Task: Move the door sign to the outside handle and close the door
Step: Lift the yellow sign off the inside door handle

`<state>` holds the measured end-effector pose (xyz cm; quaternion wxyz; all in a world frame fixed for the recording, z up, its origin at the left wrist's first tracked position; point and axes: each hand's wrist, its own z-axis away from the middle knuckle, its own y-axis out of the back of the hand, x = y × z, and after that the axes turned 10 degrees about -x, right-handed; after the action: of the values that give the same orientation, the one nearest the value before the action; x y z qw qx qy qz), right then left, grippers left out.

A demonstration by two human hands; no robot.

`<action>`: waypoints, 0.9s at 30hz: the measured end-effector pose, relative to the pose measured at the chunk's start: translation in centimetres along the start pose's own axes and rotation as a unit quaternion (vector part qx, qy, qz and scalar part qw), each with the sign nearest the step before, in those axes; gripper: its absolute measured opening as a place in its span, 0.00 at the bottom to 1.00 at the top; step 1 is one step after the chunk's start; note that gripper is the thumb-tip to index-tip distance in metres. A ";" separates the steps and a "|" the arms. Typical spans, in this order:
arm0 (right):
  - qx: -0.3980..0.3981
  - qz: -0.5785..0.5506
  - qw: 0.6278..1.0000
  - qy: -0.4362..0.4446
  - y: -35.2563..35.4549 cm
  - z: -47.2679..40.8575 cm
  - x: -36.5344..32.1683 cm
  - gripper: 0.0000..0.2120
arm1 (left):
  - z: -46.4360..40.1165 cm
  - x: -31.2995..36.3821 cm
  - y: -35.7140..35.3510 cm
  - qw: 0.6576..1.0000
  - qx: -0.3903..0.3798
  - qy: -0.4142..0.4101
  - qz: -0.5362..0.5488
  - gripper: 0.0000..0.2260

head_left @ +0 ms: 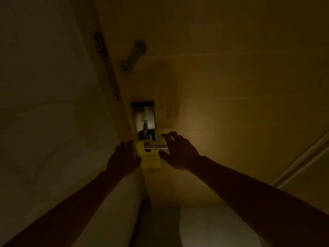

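A yellow door sign [150, 160] hangs from the metal lever handle [157, 147] of a wooden door [222, 86] in dim light. The handle sits below a steel lock plate [145, 114]. My left hand [122, 158] is at the sign's left edge, fingers spread, thumb touching the sign. My right hand [179, 151] is at the sign's right side, thumb against its edge and fingers curled above the lever's tip. Whether either hand pinches the sign is unclear in the dark.
A door frame with a chain guard [106, 68] runs up the left of the door, next to a pale wall [44, 104]. A swing latch arm [133, 56] is mounted higher on the door. A white rounded object [213, 229] lies at the bottom.
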<state>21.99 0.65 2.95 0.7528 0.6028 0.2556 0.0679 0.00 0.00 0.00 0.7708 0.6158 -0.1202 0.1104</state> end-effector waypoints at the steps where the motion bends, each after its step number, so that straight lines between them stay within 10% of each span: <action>1: -0.001 -0.003 1.000 -0.001 -0.1 0.0 -0.1 0.33 | 0.0 0.1 0.0 1.000 0.002 0.000 0.007 0.30; 27: -0.051 -0.054 0.995 -0.062 -3.3 1.0 7.5 0.35 | -1.9 6.8 -4.6 0.984 0.129 -0.047 0.113 0.07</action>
<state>28.18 1.99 -2.29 0.7992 0.5524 0.2370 0.0027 8.04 0.98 -2.47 0.6611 0.6967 -0.2105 0.1824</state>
